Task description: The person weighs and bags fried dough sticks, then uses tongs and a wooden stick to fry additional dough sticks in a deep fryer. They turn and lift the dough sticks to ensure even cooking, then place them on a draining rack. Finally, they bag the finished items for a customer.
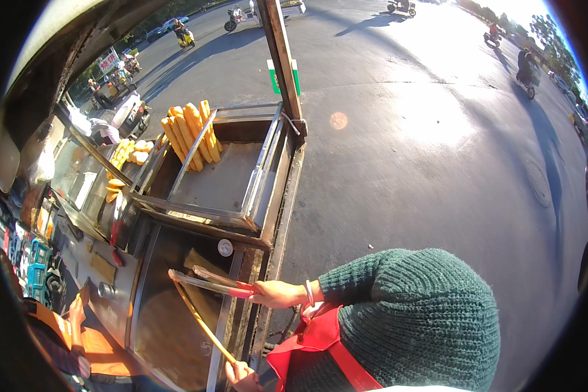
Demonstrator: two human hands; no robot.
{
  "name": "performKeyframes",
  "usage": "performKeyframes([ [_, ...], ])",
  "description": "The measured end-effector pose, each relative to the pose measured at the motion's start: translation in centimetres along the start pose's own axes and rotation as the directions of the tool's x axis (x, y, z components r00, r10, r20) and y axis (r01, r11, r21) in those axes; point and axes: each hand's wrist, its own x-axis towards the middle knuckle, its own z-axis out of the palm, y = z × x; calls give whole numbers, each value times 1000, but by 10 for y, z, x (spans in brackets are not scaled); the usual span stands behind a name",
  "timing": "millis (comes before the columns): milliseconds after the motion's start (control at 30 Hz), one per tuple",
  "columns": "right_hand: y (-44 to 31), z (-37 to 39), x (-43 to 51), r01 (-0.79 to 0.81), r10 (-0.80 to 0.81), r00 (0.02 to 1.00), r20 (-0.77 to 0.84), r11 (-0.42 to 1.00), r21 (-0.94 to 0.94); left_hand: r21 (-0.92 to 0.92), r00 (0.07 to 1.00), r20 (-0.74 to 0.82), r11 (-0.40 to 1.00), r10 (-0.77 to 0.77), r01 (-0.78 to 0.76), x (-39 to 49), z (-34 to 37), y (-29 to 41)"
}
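My right hand [280, 294], with a bracelet at the wrist, grips metal tongs [210, 284] by their red handle ends. The tongs' arms are spread over a wide frying vat [176, 333] of brown liquid that looks like oil. Lower in the view, my left hand [244, 377] holds a long wooden stick [203, 321], apparently a cooking chopstick. The stick's far end meets one tong tip, or lies close to it. Beyond the vat, several fried dough sticks [193, 130] stand upright in a metal-framed rack [225, 179].
A small white cup or lid [225, 247] sits at the vat's far edge. Opposite, a co-worker's hand [77, 311] is over a metal worktop [120, 294]. More fried pieces [120, 154] lie beyond. A wooden post [285, 63] rises at the stall's corner. Riders pass on the road [396, 161].
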Motion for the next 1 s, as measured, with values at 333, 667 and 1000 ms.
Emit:
performKeyframes([
  [333, 15, -4, -7, -105, 9, 985, 170, 817, 567, -93, 991, 107, 991, -86, 96, 12, 22, 15],
  [667, 21, -20, 1, -257, 40, 944, 328, 712, 653, -782, 823, 449, 293, -349, 551, 35, 34, 8],
  [1000, 20, -31, 4, -274, -17, 917, 398, 700, 660, -450, 396, 889, -603, -232, 658, 60, 16, -31],
])
